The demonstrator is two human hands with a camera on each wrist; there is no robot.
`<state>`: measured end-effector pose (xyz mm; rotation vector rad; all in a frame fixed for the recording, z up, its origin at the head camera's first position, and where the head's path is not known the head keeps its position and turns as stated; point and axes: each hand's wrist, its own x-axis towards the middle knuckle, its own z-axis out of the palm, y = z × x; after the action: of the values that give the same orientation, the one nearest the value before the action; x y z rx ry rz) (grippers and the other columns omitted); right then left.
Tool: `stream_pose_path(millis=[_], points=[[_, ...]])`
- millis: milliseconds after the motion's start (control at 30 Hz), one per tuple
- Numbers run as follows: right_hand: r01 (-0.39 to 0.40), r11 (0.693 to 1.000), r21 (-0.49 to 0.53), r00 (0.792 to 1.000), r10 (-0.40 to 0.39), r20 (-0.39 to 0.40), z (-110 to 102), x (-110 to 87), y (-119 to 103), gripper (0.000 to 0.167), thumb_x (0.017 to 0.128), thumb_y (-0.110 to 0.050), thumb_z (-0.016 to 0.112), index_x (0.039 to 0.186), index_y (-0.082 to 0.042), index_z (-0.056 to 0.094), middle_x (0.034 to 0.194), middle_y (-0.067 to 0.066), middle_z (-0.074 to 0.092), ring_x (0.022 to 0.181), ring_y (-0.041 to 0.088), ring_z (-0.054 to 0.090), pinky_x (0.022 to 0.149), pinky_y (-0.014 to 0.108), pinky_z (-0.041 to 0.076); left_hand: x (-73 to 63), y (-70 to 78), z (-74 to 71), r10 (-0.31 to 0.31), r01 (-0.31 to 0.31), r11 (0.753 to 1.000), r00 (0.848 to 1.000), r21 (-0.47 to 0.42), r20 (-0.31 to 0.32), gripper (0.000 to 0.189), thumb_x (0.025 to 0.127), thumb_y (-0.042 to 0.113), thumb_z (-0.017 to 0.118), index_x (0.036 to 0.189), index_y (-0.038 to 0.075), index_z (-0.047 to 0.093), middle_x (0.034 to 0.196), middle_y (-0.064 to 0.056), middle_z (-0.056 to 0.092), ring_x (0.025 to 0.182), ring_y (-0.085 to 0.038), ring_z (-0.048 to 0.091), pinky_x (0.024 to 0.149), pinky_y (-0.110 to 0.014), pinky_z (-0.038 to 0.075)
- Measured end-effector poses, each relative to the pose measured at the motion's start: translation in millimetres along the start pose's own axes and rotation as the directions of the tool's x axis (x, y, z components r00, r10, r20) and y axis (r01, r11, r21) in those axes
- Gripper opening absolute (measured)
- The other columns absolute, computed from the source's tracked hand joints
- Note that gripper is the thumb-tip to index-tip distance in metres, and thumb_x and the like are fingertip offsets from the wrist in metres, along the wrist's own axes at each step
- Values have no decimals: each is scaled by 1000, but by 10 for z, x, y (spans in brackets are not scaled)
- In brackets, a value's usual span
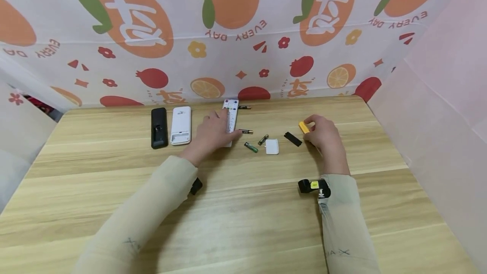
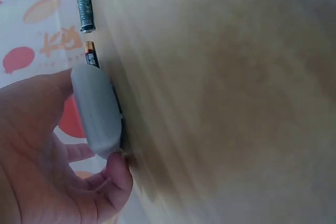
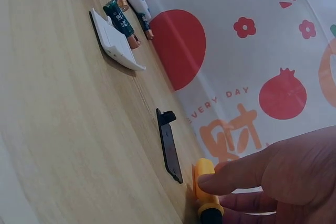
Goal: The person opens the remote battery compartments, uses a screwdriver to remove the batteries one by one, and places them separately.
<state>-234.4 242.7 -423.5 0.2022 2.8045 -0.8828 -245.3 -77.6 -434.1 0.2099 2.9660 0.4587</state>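
Note:
My left hand (image 1: 213,132) grips a white remote control (image 1: 232,115) with many buttons, lying near the back of the table. In the left wrist view its rounded end (image 2: 97,111) sits between my thumb and fingers. At the right, my right hand (image 1: 322,132) pinches a yellow tool handle (image 1: 304,127). The right wrist view shows a black section (image 3: 211,215) at the end of this handle; the rest is hidden. Just left of the right hand lies a black battery cover (image 1: 293,139). A white battery cover (image 1: 272,146) lies between the hands.
Several loose batteries (image 1: 251,147) lie right of the white remote. Left of my left hand, a black remote (image 1: 159,128) and a second white remote (image 1: 181,125) with an uncovered battery compartment lie side by side. A fruit-print cloth (image 1: 236,67) hangs along the table's back edge.

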Motion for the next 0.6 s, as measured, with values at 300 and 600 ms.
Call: stream_pose_path(millis=[300,600], points=[[-3,1000,0,1000,3,-14,-12,-14,-7,45,90,-16,68,133,-13,57,109,13,60,92,30,56,76,40,46,37,-147,12,-1,-1,982,1000,-189,-14,86,90,45,58,156,6,20,134,-32,42,97,-38,55,75,-49,53],[-11,1000,-7,1000,10,-27,-29,-30,-33,45,90,-22,68,133,-14,58,108,13,60,87,29,58,71,38,45,-72,-317,-90,58,-74,892,997,-447,-50,68,96,32,53,153,4,28,126,-26,59,106,-34,61,84,-46,52]])
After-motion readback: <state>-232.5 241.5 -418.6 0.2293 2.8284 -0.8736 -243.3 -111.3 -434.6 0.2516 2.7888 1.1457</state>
